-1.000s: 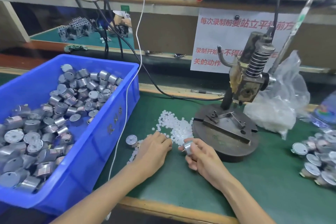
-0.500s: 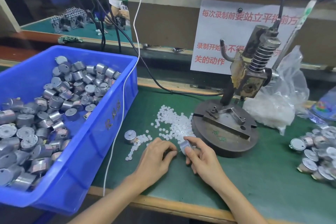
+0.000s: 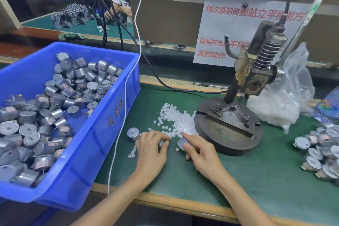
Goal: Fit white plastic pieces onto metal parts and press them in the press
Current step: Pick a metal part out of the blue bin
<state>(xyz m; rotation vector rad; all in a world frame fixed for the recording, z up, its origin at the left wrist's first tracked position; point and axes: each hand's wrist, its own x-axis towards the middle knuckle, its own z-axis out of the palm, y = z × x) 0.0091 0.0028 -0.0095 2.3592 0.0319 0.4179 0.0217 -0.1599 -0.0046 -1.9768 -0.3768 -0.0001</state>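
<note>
Brushed silver metal on the motor can (image 3: 181, 142) in the right fingers (image 3: 192, 139). Just beyond the fingers, the white plastic pieces (image 3: 180, 121) look milky and matt. Past them the press base (image 3: 229, 139) is dark, scuffed, rust-stained metal. Under the fingers, a matt green counter (image 3: 183, 180) with a bare wood edge. Left of the fingers, a glossy blue plastic bin (image 3: 102, 134); far right, a crinkled clear plastic bag (image 3: 293, 86).

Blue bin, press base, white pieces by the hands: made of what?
Blue bin: likely moulded plastic, glossy, uniform colour. Press base: probably steel or iron, dull, dark, scuffed. White pieces: apparently plastic, milky, slightly translucent.
</note>
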